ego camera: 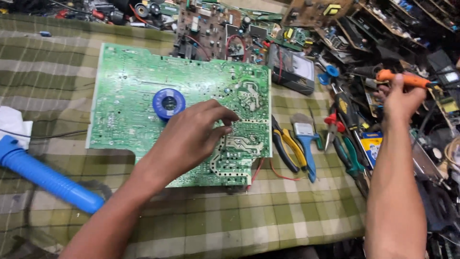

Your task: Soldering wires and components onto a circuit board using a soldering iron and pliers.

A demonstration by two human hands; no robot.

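Observation:
A large green circuit board (129, 96) lies solder side up on a checked cloth. A blue spool of solder wire (168, 103) rests on it. My left hand (191, 136) hovers over the board's right part, fingers pinched together near the silver traces, right of the spool; whether it holds a thin wire cannot be made out. My right hand (400, 98) is raised at the far right, closed around the orange handle of a soldering iron (405, 79), well away from the board.
A blue desoldering pump (43, 175) lies at the left by a white cloth (12, 124). Pliers (287, 146), a blue brush (305, 136), cutters and screwdrivers lie right of the board. More circuit boards (211, 29) and a meter (292, 72) crowd the back.

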